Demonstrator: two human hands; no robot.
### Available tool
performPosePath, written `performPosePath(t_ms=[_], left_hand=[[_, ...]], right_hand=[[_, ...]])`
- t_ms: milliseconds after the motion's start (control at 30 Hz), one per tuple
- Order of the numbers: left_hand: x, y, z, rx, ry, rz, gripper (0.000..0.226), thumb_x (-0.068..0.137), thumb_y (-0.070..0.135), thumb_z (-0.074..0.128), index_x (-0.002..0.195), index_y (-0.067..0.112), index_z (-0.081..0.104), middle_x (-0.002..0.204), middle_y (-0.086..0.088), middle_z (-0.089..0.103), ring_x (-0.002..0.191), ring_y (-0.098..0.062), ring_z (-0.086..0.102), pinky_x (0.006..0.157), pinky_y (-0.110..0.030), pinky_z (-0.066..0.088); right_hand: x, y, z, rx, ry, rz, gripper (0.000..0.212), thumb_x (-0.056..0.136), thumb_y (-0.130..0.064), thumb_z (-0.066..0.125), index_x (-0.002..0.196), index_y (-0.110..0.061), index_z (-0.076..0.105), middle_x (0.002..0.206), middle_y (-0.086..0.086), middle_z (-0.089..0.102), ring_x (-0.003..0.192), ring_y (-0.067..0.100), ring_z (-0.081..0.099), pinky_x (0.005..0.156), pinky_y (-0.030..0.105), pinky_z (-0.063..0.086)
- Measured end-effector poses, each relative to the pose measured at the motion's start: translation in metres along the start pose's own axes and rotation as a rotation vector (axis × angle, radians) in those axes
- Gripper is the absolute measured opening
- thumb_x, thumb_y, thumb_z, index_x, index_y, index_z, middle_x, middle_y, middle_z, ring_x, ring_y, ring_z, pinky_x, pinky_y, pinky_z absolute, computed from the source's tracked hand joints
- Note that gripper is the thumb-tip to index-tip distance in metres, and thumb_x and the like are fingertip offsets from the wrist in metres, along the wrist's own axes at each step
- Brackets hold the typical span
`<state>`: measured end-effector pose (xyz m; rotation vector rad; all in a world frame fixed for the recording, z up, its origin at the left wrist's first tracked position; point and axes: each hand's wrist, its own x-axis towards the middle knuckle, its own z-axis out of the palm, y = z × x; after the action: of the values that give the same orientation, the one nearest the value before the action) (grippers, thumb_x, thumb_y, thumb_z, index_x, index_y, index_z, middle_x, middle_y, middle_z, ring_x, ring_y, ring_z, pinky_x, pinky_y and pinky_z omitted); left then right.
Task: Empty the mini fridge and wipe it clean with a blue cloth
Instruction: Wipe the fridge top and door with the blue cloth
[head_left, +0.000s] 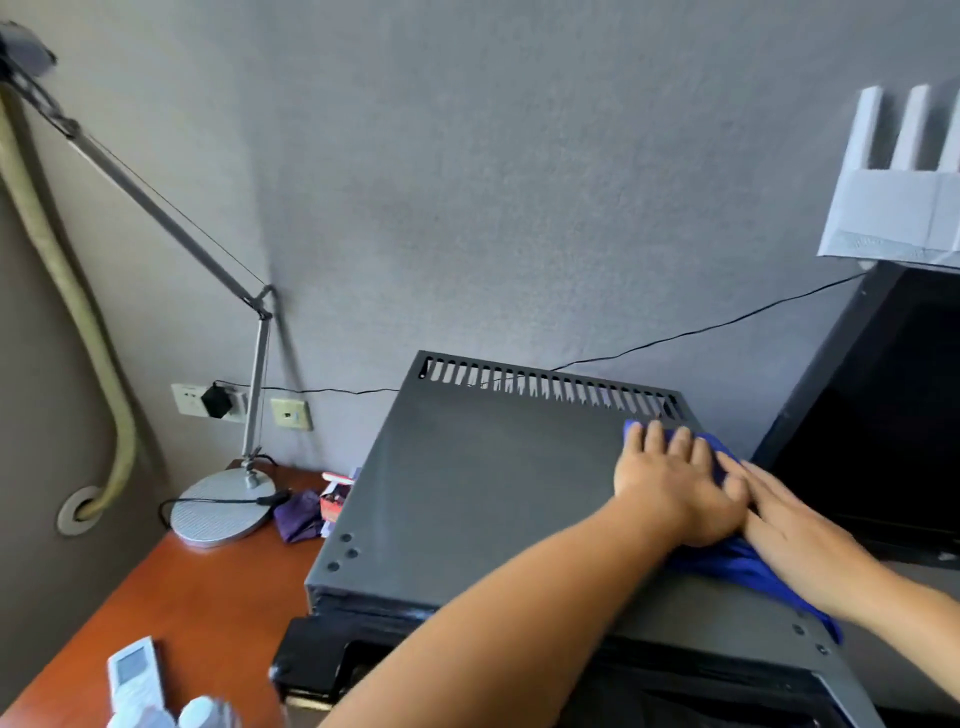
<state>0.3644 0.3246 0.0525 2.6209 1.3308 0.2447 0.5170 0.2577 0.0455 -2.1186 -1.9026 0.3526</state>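
The mini fridge is a dark grey box with a vent row along its back edge, standing on the wooden desk. A blue cloth lies on the fridge's top near its right side. My left hand presses flat on the cloth with fingers straight, pointing toward the vents. My right hand lies flat beside it, also on the cloth, fingers extended under the left hand's edge. The fridge's black door shows at the bottom front.
A silver desk lamp stands left of the fridge on the red-brown desk, with a purple cloth and small box beside it. A white remote and bottle caps sit at the front left. A black screen stands to the right.
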Motion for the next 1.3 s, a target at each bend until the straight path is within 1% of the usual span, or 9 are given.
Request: performPosePath(t_ms=[133,267,367,500,600,700,900,1167,1300], left_hand=[[-0.076,-0.005,0.005,-0.058,0.021,0.062,0.078,0.098,0.055,0.015,0.160,0.008,0.022,0.169,-0.011,0.016,0.156,-0.036,0.004,0.125,-0.052,-0.005],[-0.151,-0.063,-0.014,0.018,0.074,0.024,0.079,0.097,0.059,0.013,0.160,0.012,0.021,0.170,-0.009,0.015,0.157,-0.032,0.004,0.126,-0.048,-0.004],[-0.193,-0.123,-0.032,0.084,0.080,-0.089,0.090,0.088,0.066,-0.001,0.164,0.018,0.011,0.172,-0.002,0.005,0.158,-0.024,-0.003,0.127,-0.044,-0.006],[-0.198,-0.203,-0.053,0.206,0.023,-0.134,0.095,0.083,0.061,-0.012,0.162,0.018,0.018,0.172,-0.008,0.006,0.158,-0.028,0.002,0.127,-0.049,0.007],[-0.161,-0.245,-0.062,0.361,-0.009,-0.114,0.064,0.103,0.041,0.005,0.154,0.007,0.026,0.162,-0.028,0.019,0.153,-0.042,0.017,0.121,-0.053,0.025],[-0.099,-0.259,-0.069,0.372,0.003,-0.187,0.048,0.109,0.029,0.016,0.149,0.004,0.026,0.151,-0.027,0.032,0.146,-0.041,0.027,0.117,-0.053,0.029],[-0.004,-0.180,-0.055,0.116,-0.019,-0.157,0.068,0.105,0.050,0.009,0.155,0.010,0.032,0.165,-0.014,0.027,0.153,-0.036,0.018,0.125,-0.049,0.013],[-0.046,-0.003,0.003,-0.068,-0.120,0.104,0.081,0.101,0.059,0.008,0.161,0.006,0.016,0.170,-0.012,0.012,0.157,-0.036,0.000,0.126,-0.048,-0.002],[-0.073,0.024,-0.012,-0.259,-0.260,0.265,0.057,0.109,0.043,0.021,0.150,0.010,0.044,0.158,-0.014,0.040,0.149,-0.034,0.028,0.123,-0.048,0.017]], right_hand=[[-0.068,-0.040,0.016,-0.310,-0.018,0.016,0.067,0.106,-0.046,0.026,0.159,-0.033,-0.012,0.169,-0.005,-0.014,0.156,0.013,-0.009,0.120,0.023,-0.004],[-0.092,-0.129,0.037,-0.514,-0.112,-0.090,0.074,0.073,-0.061,-0.016,0.133,-0.029,-0.045,0.164,0.005,-0.031,0.154,0.024,-0.022,0.124,0.036,-0.013],[-0.080,-0.188,0.064,-0.479,-0.085,-0.278,0.085,0.070,-0.065,-0.017,0.145,-0.033,-0.038,0.166,0.006,-0.027,0.154,0.026,-0.022,0.124,0.041,-0.015],[-0.026,-0.244,0.096,-0.342,-0.029,-0.405,0.086,0.081,-0.067,-0.002,0.161,-0.035,-0.005,0.170,0.011,-0.005,0.156,0.030,-0.008,0.125,0.050,-0.008],[0.041,-0.265,0.103,-0.272,-0.053,-0.401,0.084,0.081,-0.070,0.004,0.160,-0.041,0.004,0.170,0.008,0.003,0.156,0.031,-0.001,0.125,0.052,-0.002],[0.104,-0.259,0.094,-0.296,-0.064,-0.367,0.071,0.091,-0.068,0.014,0.158,-0.045,0.010,0.171,0.003,0.008,0.156,0.029,0.005,0.126,0.050,0.004],[0.115,-0.161,0.053,-0.305,0.006,-0.114,0.063,0.099,-0.063,0.021,0.158,-0.044,0.014,0.170,0.001,0.013,0.156,0.026,0.011,0.126,0.045,0.010],[-0.064,-0.040,0.007,-0.250,0.043,0.173,0.060,0.099,-0.059,0.029,0.156,-0.051,0.014,0.165,-0.014,0.019,0.151,0.017,0.023,0.119,0.041,0.023],[-0.121,-0.022,-0.005,-0.247,0.047,0.213,0.059,0.096,-0.066,0.025,0.152,-0.048,0.026,0.157,-0.014,0.034,0.141,0.024,0.044,0.108,0.043,0.039]])
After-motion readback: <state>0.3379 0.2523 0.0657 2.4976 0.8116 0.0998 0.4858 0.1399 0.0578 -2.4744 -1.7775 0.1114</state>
